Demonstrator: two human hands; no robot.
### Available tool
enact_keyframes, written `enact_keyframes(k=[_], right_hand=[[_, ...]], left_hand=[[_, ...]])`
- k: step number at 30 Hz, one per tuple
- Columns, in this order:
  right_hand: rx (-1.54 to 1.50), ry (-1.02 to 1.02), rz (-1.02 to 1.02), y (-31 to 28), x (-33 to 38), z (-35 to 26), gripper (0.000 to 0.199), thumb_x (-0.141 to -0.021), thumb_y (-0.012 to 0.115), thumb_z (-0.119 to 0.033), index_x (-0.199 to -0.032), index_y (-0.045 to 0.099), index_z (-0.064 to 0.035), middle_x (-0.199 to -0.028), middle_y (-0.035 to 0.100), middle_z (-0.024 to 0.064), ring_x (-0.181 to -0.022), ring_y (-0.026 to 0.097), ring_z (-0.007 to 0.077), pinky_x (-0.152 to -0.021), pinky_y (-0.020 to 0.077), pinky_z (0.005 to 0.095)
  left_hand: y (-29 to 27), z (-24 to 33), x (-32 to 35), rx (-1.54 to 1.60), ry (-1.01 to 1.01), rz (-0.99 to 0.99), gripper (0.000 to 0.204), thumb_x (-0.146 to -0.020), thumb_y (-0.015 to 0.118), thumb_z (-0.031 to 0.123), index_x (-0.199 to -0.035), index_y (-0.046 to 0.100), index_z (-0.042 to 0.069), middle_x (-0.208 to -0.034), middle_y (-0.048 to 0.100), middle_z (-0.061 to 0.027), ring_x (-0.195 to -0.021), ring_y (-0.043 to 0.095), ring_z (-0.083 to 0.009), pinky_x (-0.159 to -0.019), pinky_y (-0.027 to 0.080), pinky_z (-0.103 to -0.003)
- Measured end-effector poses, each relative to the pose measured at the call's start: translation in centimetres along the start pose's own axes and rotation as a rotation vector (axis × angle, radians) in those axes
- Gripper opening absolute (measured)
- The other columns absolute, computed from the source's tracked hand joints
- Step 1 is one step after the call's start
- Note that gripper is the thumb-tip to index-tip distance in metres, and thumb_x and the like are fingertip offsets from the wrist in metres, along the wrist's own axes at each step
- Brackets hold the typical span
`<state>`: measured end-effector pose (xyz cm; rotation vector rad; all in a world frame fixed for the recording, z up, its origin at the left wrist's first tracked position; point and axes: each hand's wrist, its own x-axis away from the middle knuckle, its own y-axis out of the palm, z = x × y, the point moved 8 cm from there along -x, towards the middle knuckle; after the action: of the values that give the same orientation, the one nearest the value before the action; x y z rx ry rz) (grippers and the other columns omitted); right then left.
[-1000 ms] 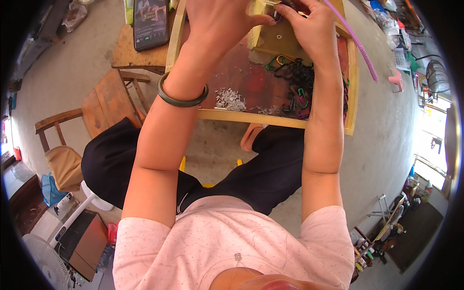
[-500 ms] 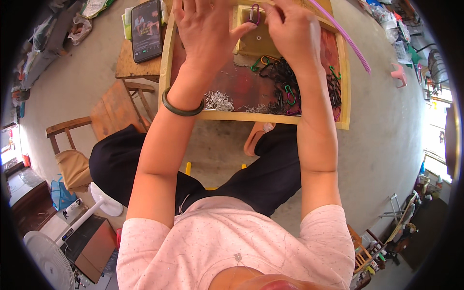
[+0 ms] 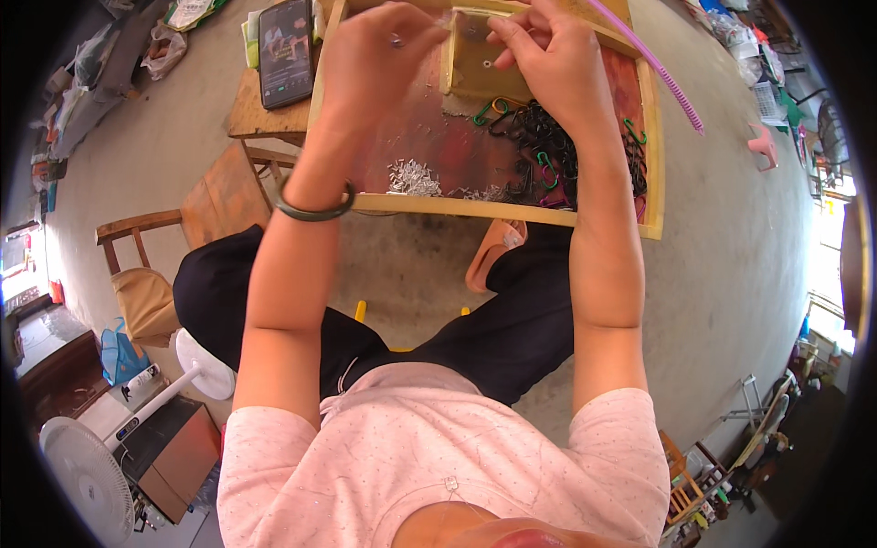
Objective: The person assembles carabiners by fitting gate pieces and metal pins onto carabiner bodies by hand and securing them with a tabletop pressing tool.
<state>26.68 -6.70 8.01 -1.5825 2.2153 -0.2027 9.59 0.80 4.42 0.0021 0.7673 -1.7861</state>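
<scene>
Over the far side of the table (image 3: 457, 207), the left hand (image 3: 388, 46), at ten o'clock, is blurred with its fingertips drawn together, and the right hand (image 3: 557, 68), at two, is curled; I cannot tell whether either pinches anything. The nearest thing is the metal block (image 3: 466, 78) at twelve, with dark clips (image 3: 539, 137) at four and silver pins (image 3: 416, 178) at eight; such small pieces probably want light, steady fingertips just above the block.

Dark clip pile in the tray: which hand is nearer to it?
Right. The right hand is just beyond the dark clip pile; the left hand is farther off, beyond it and well to its left.
</scene>
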Motion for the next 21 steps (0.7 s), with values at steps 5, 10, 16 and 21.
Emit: enact_keyframes(k=[5,10,16,21], right_hand=[[0.301,-0.160,-0.187,2.9,1.6,0.0,0.016,-0.088,0.069,-0.018,-0.100,0.074,-0.0088,-0.089,0.075,0.0101,-0.086,0.072,0.0306,-0.077,0.0560,0.0411],[0.446,-0.220,-0.452,7.1,4.2,0.4,0.014,-0.087,0.072,-0.014,-0.098,0.072,-0.0061,-0.085,0.072,0.0120,-0.075,0.069,0.0289,-0.071,0.0542,0.0379],[0.509,-0.227,-0.683,8.9,5.9,1.4,0.009,-0.083,0.071,-0.012,-0.090,0.068,-0.0073,-0.085,0.069,0.0092,-0.081,0.068,0.0302,-0.072,0.0539,0.0404],[0.509,-0.161,-0.837,11.2,7.3,1.1,0.014,-0.084,0.069,-0.011,-0.097,0.071,-0.0076,-0.096,0.068,0.0125,-0.094,0.068,0.0343,-0.082,0.0542,0.0448]], left_hand=[[-5.1,-2.2,-2.3,-0.374,-0.079,0.021,0.020,-0.093,0.077,0.024,-0.102,0.078,0.007,-0.087,0.077,-0.0059,-0.078,0.070,-0.0138,-0.075,0.055,-0.030],[-9.6,1.9,0.3,-0.345,0.029,0.214,0.036,-0.094,0.077,0.034,-0.110,0.070,0.003,-0.084,0.069,-0.0067,-0.079,0.068,-0.0178,-0.071,0.054,-0.031],[-10.4,4.7,5.4,-0.532,0.245,0.059,0.024,-0.086,0.083,0.026,-0.087,0.072,0.005,-0.076,0.068,-0.0059,-0.068,0.065,-0.0209,-0.066,0.050,-0.033],[-10.0,0.7,6.8,-0.310,0.074,0.054,0.016,-0.083,0.083,0.013,-0.084,0.070,0.004,-0.072,0.064,-0.0057,-0.067,0.062,-0.0232,-0.063,0.048,-0.034]])
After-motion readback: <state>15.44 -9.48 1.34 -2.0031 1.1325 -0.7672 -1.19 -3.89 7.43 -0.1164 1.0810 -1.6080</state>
